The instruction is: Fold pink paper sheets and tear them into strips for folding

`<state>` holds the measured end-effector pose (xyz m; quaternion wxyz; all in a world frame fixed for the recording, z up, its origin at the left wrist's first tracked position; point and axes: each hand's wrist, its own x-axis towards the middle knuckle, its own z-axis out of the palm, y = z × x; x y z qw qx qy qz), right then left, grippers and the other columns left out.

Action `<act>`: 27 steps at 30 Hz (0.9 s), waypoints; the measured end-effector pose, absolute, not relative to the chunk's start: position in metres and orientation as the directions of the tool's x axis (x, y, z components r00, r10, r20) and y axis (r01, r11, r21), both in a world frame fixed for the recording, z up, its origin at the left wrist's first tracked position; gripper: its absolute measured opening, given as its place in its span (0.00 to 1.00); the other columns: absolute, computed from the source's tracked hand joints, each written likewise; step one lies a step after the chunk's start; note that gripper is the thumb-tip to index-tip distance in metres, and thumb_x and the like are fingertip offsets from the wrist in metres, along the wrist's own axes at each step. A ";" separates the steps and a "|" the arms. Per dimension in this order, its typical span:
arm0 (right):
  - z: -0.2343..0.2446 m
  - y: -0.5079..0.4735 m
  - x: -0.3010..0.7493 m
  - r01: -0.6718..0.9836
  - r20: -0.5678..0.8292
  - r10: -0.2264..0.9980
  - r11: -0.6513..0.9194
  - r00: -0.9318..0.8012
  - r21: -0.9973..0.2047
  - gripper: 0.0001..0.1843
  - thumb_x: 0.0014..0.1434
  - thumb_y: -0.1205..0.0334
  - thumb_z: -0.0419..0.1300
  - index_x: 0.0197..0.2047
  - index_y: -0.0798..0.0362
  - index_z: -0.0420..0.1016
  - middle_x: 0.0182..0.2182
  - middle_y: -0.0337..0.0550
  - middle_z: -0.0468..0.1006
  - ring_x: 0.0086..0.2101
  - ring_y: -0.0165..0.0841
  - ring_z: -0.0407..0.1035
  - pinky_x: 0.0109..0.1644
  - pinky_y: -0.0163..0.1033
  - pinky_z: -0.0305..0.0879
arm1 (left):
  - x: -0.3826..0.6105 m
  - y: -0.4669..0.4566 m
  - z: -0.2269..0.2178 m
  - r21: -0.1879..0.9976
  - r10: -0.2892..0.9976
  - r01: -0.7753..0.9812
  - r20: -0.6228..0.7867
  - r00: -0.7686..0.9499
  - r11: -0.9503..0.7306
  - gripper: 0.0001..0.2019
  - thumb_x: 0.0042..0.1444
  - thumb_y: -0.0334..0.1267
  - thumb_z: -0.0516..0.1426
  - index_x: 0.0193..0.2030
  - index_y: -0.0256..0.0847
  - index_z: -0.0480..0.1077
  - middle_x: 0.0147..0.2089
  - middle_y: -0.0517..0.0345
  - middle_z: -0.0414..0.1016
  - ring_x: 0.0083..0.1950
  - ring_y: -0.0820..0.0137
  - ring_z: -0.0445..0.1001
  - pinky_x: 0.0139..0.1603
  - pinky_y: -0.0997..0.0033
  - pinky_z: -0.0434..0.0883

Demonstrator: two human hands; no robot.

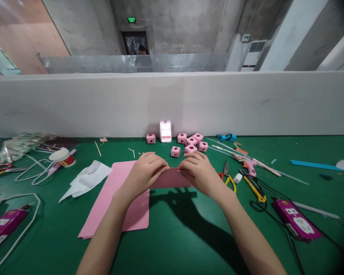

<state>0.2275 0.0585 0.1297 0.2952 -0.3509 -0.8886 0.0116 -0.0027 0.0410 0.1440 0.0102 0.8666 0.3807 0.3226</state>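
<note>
My left hand (145, 172) and my right hand (199, 172) both pinch the top edge of a small pink paper strip (172, 178), held just above the green table (172, 236). Fingers of both hands are closed on that strip. A larger pink paper sheet (119, 202) lies flat under my left wrist. Several small pink paper cubes (190, 145) with dark diamond marks sit behind my hands near the white wall.
Scissors (227, 173), a yellow utility knife (255, 187), a pink glue gun (248, 164) and a purple box (296, 219) lie to the right. Crumpled white paper (86, 179), a tape roll (61, 156), cables and another purple box (2, 227) lie left.
</note>
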 end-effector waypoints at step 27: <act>0.139 0.074 0.249 0.455 0.498 0.849 0.519 -0.177 -0.724 0.12 0.66 0.51 0.56 0.42 0.51 0.74 0.36 0.42 0.79 0.34 0.34 0.72 0.39 0.38 0.64 | -0.047 0.068 0.137 0.583 0.907 0.737 0.408 0.099 -0.343 0.18 0.63 0.53 0.55 0.52 0.44 0.72 0.51 0.50 0.78 0.52 0.59 0.75 0.44 0.63 0.72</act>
